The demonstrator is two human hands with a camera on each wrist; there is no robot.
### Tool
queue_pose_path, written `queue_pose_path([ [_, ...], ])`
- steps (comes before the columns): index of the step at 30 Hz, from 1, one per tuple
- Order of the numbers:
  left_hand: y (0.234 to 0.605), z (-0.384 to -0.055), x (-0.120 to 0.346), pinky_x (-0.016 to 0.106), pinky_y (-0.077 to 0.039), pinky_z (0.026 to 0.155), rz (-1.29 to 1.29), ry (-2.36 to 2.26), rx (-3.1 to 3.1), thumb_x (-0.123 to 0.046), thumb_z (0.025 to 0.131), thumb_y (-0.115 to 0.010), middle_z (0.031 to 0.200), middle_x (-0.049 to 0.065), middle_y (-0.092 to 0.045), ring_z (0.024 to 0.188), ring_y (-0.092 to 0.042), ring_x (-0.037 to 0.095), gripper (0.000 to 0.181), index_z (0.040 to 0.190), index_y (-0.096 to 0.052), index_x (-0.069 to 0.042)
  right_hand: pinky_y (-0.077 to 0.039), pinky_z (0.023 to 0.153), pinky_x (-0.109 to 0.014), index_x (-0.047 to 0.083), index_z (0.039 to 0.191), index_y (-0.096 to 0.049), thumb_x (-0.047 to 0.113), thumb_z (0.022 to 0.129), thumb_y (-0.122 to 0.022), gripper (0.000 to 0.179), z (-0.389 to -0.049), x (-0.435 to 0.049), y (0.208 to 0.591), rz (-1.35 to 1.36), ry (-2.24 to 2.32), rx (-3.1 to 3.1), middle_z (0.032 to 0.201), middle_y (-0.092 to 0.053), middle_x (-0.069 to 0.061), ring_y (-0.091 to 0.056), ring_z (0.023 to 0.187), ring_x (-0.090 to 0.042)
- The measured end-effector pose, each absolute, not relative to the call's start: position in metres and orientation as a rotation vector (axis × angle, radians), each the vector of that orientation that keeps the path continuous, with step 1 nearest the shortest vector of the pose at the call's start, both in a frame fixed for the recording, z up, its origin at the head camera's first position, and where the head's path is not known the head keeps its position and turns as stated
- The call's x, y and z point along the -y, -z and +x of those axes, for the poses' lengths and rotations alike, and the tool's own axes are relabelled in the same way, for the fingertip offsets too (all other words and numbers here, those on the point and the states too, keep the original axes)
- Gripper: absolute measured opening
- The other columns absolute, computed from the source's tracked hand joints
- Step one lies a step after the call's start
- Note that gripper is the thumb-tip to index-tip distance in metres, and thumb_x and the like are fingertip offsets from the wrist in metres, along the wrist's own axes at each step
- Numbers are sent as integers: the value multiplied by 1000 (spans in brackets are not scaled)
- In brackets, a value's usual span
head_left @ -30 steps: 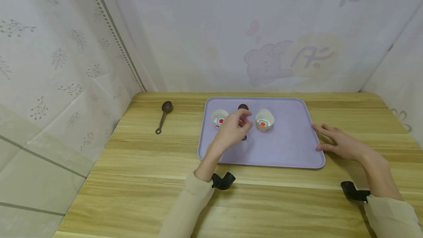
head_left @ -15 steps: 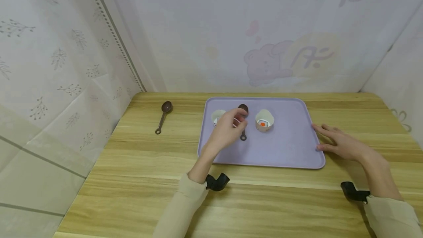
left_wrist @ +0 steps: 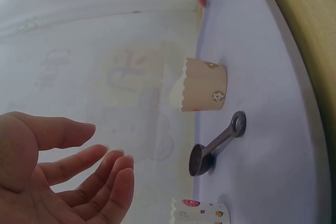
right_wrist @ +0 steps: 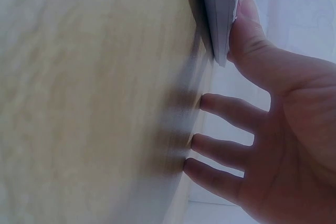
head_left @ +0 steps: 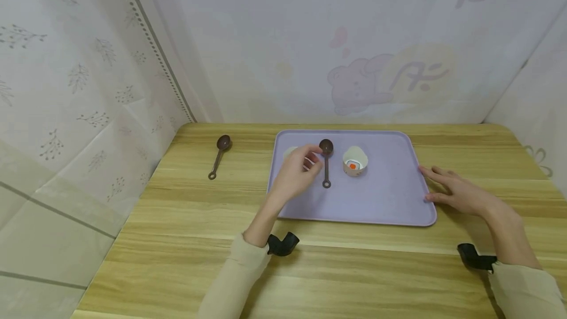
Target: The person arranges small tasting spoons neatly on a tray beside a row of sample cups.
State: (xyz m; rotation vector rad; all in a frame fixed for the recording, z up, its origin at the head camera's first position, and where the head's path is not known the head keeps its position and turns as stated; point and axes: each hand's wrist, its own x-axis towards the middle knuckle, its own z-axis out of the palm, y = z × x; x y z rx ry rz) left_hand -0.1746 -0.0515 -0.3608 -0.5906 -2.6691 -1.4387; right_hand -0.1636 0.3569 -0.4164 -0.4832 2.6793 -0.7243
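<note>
My left hand [head_left: 296,171] hovers over the lilac tray [head_left: 385,206] with loosely bent fingers and nothing between them; the left wrist view shows a gap between thumb and fingertips. Just right of it on the tray lies a brown measuring spoon [head_left: 326,161], bowl away from me. Behind the hand, one paper baking cup [left_wrist: 202,214] with a coloured pattern is mostly hidden in the head view. Right of the spoon stands a tan baking cup [head_left: 355,162] with a white and orange piece inside. My right hand [head_left: 460,192] touches the tray's right rim, fingers extended, thumb on the edge.
A second brown measuring spoon [head_left: 219,156] lies on the wooden table [head_left: 177,240], left of the tray. Printed cloth [head_left: 266,53] hangs behind the table and along its sides. Each wrist carries a black mount [head_left: 283,244].
My left hand has drifted left, away from the tan cup, uncovering the spoon on the tray and covering more of the left cup. The right hand and the tray have stayed put.
</note>
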Motion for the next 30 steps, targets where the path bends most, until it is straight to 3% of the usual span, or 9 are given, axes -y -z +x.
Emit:
queue_pose_path([
  [30, 356, -188, 89, 39, -54, 83, -462, 1494, 2613, -6, 96, -61, 102, 17, -64, 92, -64, 31, 29, 124, -62, 3, -12, 98, -84, 4, 159, -20, 34, 97, -68, 85, -163, -356, 414, -467, 720, -2667, 152, -12, -47, -3, 133, -74],
])
